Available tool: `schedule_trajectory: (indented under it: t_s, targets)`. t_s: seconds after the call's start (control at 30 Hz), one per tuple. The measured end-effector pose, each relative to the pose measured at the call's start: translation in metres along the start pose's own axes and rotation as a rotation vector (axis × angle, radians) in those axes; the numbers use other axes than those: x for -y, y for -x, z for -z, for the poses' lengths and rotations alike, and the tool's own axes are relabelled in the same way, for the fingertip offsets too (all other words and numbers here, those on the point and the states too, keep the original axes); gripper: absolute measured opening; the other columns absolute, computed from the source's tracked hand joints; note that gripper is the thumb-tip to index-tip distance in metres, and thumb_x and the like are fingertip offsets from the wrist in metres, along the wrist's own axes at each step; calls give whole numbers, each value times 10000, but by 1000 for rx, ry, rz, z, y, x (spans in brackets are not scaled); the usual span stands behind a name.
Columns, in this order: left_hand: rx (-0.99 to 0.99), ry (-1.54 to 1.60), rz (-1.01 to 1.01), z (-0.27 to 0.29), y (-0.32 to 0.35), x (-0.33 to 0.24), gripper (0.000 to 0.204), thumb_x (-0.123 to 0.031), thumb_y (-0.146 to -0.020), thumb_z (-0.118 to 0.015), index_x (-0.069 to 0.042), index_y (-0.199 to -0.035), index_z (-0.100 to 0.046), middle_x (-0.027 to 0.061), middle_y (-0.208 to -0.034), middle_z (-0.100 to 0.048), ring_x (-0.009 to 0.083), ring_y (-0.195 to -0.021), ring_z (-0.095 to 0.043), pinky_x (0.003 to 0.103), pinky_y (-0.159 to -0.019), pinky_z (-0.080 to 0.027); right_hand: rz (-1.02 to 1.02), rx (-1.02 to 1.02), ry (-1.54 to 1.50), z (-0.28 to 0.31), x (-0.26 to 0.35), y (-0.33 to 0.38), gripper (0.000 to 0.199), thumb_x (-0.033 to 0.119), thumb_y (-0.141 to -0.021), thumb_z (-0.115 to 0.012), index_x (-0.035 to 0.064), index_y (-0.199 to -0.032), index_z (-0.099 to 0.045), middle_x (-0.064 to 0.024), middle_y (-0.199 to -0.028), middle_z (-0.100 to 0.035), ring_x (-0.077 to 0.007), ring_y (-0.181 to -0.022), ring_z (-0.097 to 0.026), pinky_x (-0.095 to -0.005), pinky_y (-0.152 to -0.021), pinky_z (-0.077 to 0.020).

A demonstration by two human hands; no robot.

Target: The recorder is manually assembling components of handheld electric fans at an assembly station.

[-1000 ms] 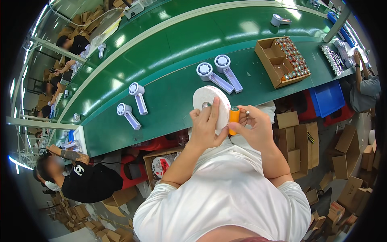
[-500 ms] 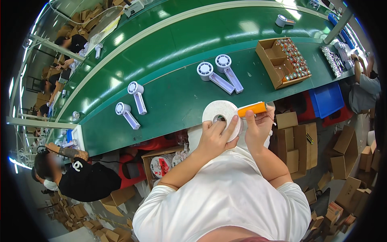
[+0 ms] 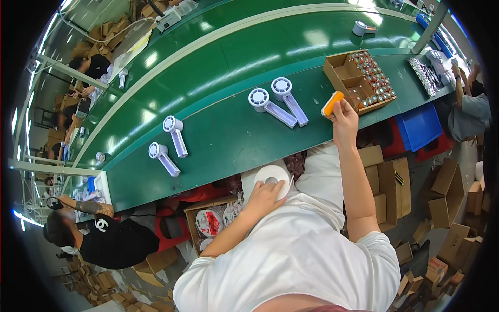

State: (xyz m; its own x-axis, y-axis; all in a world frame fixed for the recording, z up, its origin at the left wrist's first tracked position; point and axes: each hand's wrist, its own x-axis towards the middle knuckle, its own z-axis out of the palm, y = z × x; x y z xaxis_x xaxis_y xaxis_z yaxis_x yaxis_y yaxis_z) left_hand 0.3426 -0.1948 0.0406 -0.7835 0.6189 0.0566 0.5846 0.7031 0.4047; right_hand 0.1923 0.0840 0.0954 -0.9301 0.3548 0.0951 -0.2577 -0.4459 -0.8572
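My right hand (image 3: 345,122) is raised over the near edge of the green bench and grips an orange cylindrical battery (image 3: 333,102) with a pale strip along its side. It is close to the left side of a cardboard box (image 3: 337,70) that holds several upright orange batteries. Down at my lap, my left hand (image 3: 263,199) holds a roll of white tape (image 3: 274,170), fingers over its face and partly hiding its centre hole. Two white handheld fan shells (image 3: 259,99) (image 3: 282,87) lie on the bench ahead of my hands.
Two more fan shells (image 3: 171,126) (image 3: 157,151) lie farther left on the green bench (image 3: 218,135). Below the bench are a blue bin (image 3: 420,127) at right and a carton of tape rolls (image 3: 209,222) at left. A co-worker in black (image 3: 117,236) sits at left.
My right hand has moved the battery away from the tape roll, forward and up toward the cardboard box. My left hand and the roll have dropped lower and slightly left, onto my lap.
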Motion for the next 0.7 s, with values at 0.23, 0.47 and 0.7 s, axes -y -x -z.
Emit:
schedule_trajectory:
  t_s: [0.23,0.47,0.7]
  targets:
    - [15,38,27,9,12,11,498,-371,-806,-701,-108,-1217,-600,142,-1116,-598,308,-1031,-561,445,-881,-392,-103,204,63,23,-28,-23,416,224,-952,-643,-64,-1242,-565,-37,-991,-648,-83,-839,-610,-229,-758,-501]
    - [-436,-36,-112,83,-65,13,251,-217,-765,-735,-126,-994,-690,46,-1009,-607,255,-961,-559,383,-788,-405,-36,230,81,15,-26,-17,378,162,-920,-682,-76,-1199,-588,-35,-972,-654,-71,-839,-606,-208,-769,-488]
    - [-367,-472,-242,109,-175,66,129,-190,-738,-752,-147,-849,-704,22,-994,-577,209,-1032,-509,465,-866,-333,-53,271,108,22,-26,-14,364,122,-938,-637,-88,-1226,-561,-41,-1020,-642,-70,-882,-596,-211,-796,-465]
